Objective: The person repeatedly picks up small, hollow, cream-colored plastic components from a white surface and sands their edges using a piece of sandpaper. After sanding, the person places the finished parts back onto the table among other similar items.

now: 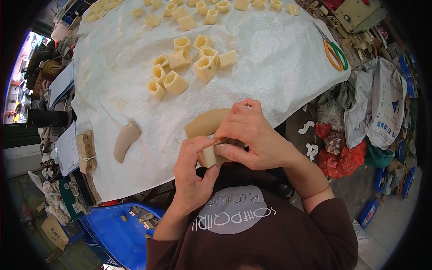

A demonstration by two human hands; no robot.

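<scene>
Close to my body, my left hand [192,166] grips a small cream block [207,155] between thumb and fingers. My right hand [249,137] pinches a thin tan strip at that block's right side; the fingers hide much of it. Just beyond my hands lies a curved tan sheet [203,123] on the white cloth [157,126], partly covered by my right hand. Another curved tan piece [126,141] rests farther left. Beyond them stands a loose cluster of hollow cream tube-shaped pieces [179,58], several upright with open ends, others on their sides.
More hollow pieces [186,21] spread over the far cloth. Orange-and-green-handled scissors [335,56] lie at the right edge. A banded tan stack [86,152] sits at the left edge, above a blue bin [119,234]. Red bags [344,159] and a white sack [386,103] are at right.
</scene>
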